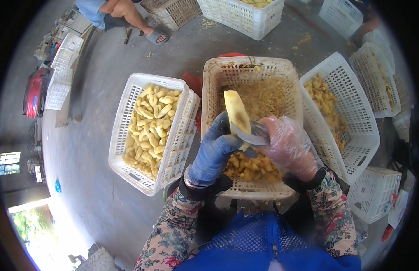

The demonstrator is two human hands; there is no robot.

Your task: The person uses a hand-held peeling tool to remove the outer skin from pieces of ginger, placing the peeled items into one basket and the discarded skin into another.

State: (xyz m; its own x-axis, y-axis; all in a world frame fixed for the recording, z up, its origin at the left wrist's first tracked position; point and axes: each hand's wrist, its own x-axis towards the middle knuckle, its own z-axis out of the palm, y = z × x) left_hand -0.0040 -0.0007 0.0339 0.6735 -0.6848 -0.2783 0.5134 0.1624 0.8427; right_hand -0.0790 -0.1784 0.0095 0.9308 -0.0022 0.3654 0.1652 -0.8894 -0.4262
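Observation:
My left hand (214,149), in a blue knit glove, grips a long pale yellow piece of peeled root (236,110) that looks like ginger. A brown patch marks its side, and it points up and away from me. My right hand (290,144), under a clear plastic glove, holds a curved metal blade (251,138) against the root's lower part; its handle is hidden in my fingers. Both hands are above a stained white plastic crate (209,84). Thin peelings (268,95) fill its far part, and knobby yellow-brown roots (255,167) lie at its near end.
To the left, stacked white crates (192,118) hold peeled yellow pieces (150,123). A tilted white crate (358,111) on the right contains knobby roots (323,98). Farther off are another filled crate (243,17), a seated person's sandalled foot (157,36) and a red suitcase-like object (35,93).

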